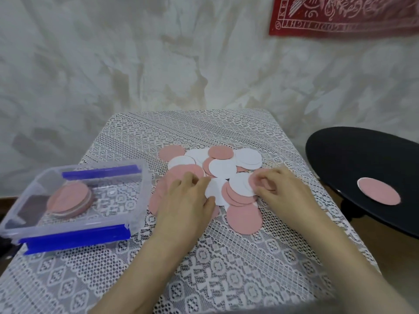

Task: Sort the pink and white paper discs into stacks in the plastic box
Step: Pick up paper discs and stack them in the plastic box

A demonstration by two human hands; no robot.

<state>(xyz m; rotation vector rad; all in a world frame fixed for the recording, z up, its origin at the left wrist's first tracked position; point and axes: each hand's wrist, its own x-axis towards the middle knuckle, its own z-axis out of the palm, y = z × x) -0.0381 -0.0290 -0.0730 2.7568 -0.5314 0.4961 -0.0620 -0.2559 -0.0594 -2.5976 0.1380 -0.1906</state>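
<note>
Soft, even indoor light; faint shadows on the lace tablecloth (204, 268). Wide lens bends the edges; red wall cloth (340, 19) is blurred.

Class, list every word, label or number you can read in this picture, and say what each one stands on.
"KEE": left border of the red cloth on the wall, cut off by the frame.
"GOOD FIGHT": the cloth's lower border, upside down and blurred, so this is a likely reading only.
Letters further right on that border: too blurred to read.
Plastic box and paper discs: no text visible.
</note>
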